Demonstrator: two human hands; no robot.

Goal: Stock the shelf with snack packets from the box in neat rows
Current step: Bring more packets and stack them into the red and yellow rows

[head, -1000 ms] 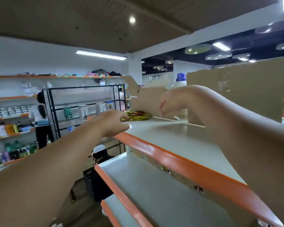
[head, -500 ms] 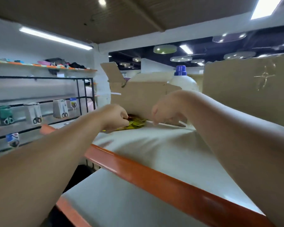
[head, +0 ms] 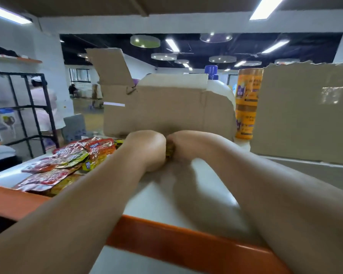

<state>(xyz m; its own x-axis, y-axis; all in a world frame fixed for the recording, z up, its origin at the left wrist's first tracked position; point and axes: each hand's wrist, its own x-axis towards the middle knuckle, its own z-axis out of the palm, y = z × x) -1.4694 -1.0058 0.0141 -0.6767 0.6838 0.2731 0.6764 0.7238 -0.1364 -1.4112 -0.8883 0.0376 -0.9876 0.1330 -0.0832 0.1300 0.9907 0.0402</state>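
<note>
Yellow packet (head: 169, 153) sits pinched between left grip (head: 148, 150) and right grip (head: 187, 148)

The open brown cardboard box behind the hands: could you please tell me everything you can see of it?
The open brown cardboard box stands upright on the white shelf with the orange front edge. It looks plain and creased. Its left flap sticks up, tilted; a paler flap lies folded across the top. A white strip marks its front. The left hand and right hand sit before its lower edge; contact cannot be told. Its contents are hidden.
</note>
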